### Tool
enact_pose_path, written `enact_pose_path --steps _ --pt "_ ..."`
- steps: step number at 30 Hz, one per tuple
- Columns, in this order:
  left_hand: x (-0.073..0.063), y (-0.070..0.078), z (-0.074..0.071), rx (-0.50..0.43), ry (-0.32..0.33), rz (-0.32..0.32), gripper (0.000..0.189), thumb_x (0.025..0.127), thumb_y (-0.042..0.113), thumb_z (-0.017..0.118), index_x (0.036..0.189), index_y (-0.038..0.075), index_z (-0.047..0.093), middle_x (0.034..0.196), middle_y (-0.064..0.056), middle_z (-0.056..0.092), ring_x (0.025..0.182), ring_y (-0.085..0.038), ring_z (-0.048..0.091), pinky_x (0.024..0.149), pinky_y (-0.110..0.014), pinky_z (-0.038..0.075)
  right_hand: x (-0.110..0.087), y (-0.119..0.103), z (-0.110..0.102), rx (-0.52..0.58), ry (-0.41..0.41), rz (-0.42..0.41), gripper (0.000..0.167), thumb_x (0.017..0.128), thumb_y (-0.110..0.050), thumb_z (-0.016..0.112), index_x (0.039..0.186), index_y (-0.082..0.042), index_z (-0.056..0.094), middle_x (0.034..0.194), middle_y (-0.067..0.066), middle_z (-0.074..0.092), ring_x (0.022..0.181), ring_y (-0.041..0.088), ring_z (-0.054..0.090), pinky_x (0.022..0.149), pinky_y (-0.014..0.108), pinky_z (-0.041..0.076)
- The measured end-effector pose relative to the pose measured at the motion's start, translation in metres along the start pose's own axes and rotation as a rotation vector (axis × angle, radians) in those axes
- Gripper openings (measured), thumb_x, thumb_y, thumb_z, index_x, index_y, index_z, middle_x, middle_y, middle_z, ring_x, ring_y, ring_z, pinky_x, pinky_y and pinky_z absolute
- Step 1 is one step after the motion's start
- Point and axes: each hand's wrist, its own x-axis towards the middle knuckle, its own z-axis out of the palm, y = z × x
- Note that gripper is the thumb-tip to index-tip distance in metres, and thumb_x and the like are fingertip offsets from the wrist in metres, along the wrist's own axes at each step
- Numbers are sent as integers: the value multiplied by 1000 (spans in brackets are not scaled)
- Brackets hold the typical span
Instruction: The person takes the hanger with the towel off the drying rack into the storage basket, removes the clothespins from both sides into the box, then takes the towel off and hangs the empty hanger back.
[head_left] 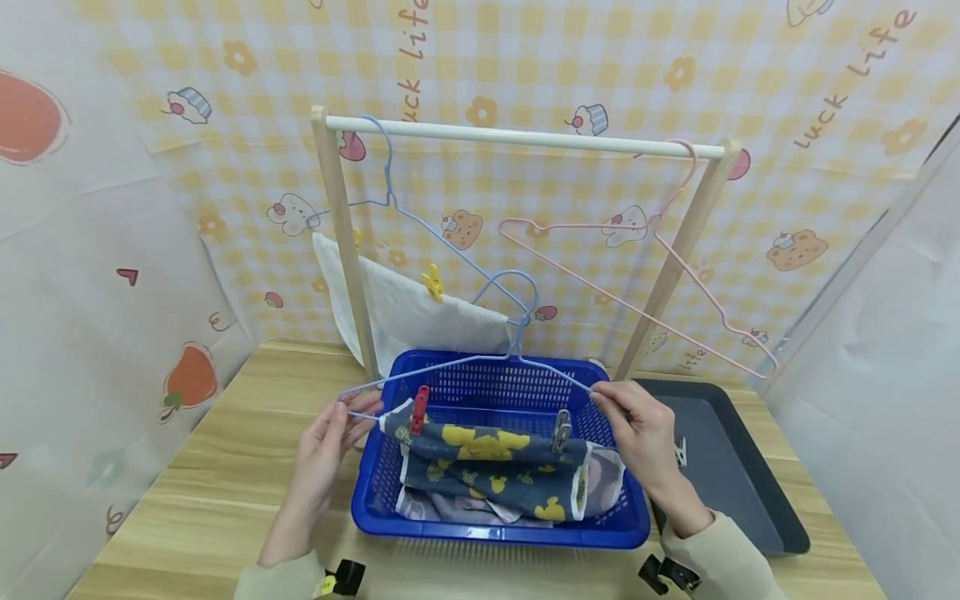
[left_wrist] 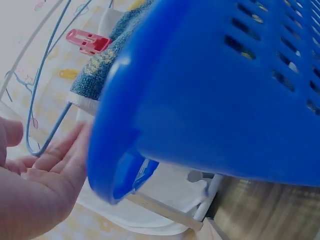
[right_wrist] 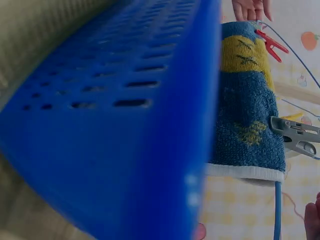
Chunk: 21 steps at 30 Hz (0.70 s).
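A blue wire clothes hanger (head_left: 517, 357) is held up over the blue basket (head_left: 502, 531), its hook upward. A dark blue towel with yellow patterns (head_left: 487, 454) hangs folded over its bottom bar, fastened by a red clothespin (head_left: 420, 408) and a grey clothespin (head_left: 561, 431). My right hand (head_left: 641, 425) pinches the hanger near its right end. At the left corner, my left hand (head_left: 322, 442) supports the wire on extended fingers; in the left wrist view the thumb (left_wrist: 12, 132) stands apart from it. The basket's wall blocks much of both wrist views.
Behind the basket stands a wooden rack with a white rod (head_left: 495, 135). On it hang a blue hanger (head_left: 442, 242) with a white towel (head_left: 420, 317) and yellow clothespins, and a pink hanger (head_left: 577, 275). A dark grey tray (head_left: 727, 475) lies right; greyish cloth (head_left: 450, 507) is in the basket.
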Motion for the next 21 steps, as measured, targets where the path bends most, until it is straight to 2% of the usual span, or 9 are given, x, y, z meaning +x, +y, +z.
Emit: enact_pose_path --steps 3,8,11,16,21 --pt "-1 -3 -1 15 -2 -8 31 104 17 33 112 -2 55 99 -3 70 89 -13 67 77 -26 55 -4 1 1 -9 -34 13 26 69 18 70 86 -1 70 74 6 64 56 7 46 49 16 36" --pt "-6 -7 -10 106 4 -73 38 103 15 36 103 -17 55 85 -4 72 76 -13 69 69 -27 57 -9 5 3 -14 -91 2 29 66 19 72 86 -3 70 76 4 65 58 8 52 51 15 41" --pt "-9 -9 -15 137 -40 -119 39 103 16 38 102 -20 54 84 -4 71 75 -13 68 68 -27 57 -12 5 3 -2 -122 5 29 67 18 73 86 -4 71 76 3 66 58 7 54 51 14 43" --pt "-12 -10 -22 134 -125 -164 39 102 14 39 103 -24 49 85 -4 71 78 -13 68 69 -28 57 -13 3 0 12 -164 13 27 68 17 73 85 -4 71 75 2 66 57 5 53 49 13 42" --pt "-12 -10 -23 166 -143 -196 40 102 14 38 107 -25 47 88 -5 70 80 -13 68 68 -28 57 -13 3 -2 29 -196 44 26 69 17 72 85 -4 71 75 1 66 53 2 48 44 11 38"
